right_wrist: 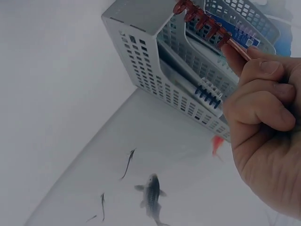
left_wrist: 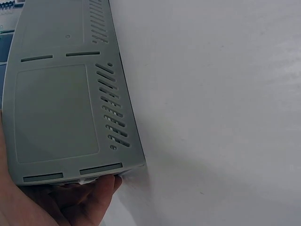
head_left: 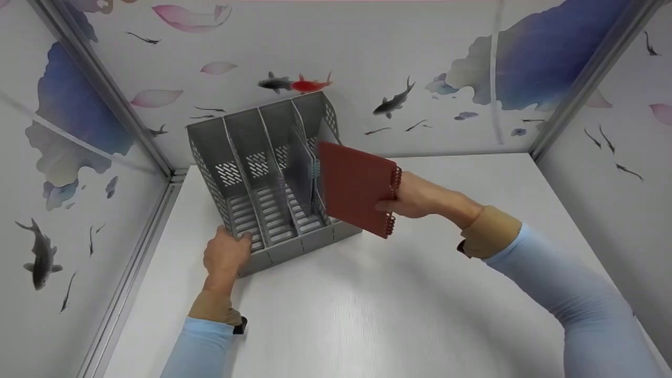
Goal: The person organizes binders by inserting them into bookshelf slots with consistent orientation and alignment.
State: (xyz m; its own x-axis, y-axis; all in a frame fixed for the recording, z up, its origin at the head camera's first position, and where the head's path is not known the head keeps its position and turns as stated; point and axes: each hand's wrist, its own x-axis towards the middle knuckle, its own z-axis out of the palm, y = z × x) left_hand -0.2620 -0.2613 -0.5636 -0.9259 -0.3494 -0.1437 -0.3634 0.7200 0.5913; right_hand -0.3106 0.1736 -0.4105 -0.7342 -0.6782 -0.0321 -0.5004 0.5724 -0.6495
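A grey file rack (head_left: 286, 254) with several upright compartments stands at an angle on the table. My left hand (head_left: 227, 254) grips its front left corner; in the left wrist view, fingers curl round the end of the grey wall (left_wrist: 56, 113). My right hand (head_left: 417, 197) pinches a red spiral notebook (head_left: 357, 189) by its bound edge, thumb on the near cover. The notebook is held upright over the rack's right end, overlapping the rightmost compartment in the head view. Red binding coils (right_wrist: 202, 21) show beside my right fingers in the right wrist view.
Spiral-bound notebooks (head_left: 300, 176) stand in the rack's right-hand part; dark binding coils (right_wrist: 207, 96) and a blue cover (right_wrist: 230, 29) show there. White panels (head_left: 446, 126) painted with fish and petals close off the back and sides of the white table (head_left: 367, 315).
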